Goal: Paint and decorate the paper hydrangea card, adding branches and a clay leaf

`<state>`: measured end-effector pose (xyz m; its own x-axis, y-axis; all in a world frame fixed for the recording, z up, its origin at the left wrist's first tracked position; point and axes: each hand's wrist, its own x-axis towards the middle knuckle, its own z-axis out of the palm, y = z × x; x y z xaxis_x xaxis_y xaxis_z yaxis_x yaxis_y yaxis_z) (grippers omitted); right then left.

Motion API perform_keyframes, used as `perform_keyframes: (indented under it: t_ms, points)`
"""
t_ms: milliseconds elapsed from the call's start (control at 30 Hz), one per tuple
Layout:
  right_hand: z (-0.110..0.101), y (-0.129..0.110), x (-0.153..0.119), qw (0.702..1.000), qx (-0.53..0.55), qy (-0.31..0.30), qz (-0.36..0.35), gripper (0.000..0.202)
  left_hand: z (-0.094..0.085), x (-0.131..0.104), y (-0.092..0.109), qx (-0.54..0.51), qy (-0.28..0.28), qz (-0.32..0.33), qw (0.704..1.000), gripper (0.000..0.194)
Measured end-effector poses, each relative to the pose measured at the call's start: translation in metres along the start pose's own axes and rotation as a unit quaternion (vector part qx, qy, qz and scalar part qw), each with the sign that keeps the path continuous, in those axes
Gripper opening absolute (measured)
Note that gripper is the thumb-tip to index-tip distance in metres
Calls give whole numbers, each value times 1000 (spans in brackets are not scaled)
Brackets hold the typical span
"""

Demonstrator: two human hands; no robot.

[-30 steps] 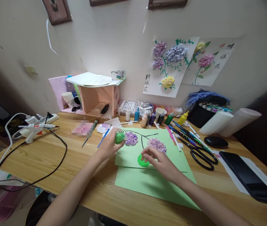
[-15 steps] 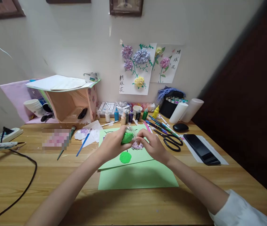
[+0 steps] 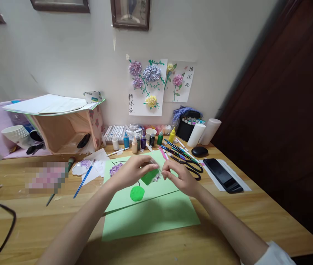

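Over the green paper (image 3: pixel 156 217), my left hand (image 3: pixel 134 169) grips a clear plastic bag of green clay (image 3: pixel 149 177), which hangs below its fingers. My right hand (image 3: pixel 180 176) has its fingers closed in a pinch at the bag's clear edge, to the right of the clay. A flat round patch of bright green clay (image 3: pixel 137 193) lies on the upper sheet, just beneath the bag. To the left of it is a purple ruffled flower (image 3: pixel 116 169); another one is mostly covered by the bag and my hands.
Black scissors (image 3: pixel 196 166), pens and a phone (image 3: pixel 222 175) lie to the right. Paint bottles (image 3: pixel 143 141) line the back. At the left are a blue brush (image 3: pixel 84 179), white paper scraps and a pink fabric-lined box (image 3: pixel 62 136). A black cord (image 3: pixel 10 211) crosses the left edge.
The view has swung to the right and up. The bagged clay now hangs lower and flatter below my left hand, whose fingers have shifted to its top edge. My right hand stays pinched beside it.
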<state>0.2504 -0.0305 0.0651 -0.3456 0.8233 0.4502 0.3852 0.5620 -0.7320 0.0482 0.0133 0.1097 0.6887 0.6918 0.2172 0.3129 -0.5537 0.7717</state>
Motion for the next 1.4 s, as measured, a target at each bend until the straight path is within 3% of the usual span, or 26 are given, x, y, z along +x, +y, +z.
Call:
perform_keyframes:
  t_ms: [133,333,633,900,1100,1300,1400]
  points:
    - [19,20,-10,987,78,131,48,20,12,5,-8,-67,33,-39,996,26]
    - [30,27,-18,969,128,175,118,20,28,12,-19,-113,71,-86,987,23]
    - [34,44,-14,959,172,152,166,28,41,21,-39,-131,93,-125,979,34]
    - [29,46,-20,977,132,87,146,39,60,19,-39,-129,75,-91,985,34]
    - [27,47,-20,985,84,77,132,38,58,20,-43,-149,19,-101,983,35]
    - [23,56,-23,976,160,-16,149,46,54,19,-38,-126,64,-88,986,30]
    - [21,55,-22,985,113,-8,127,48,55,20,-40,-124,64,-84,987,30]
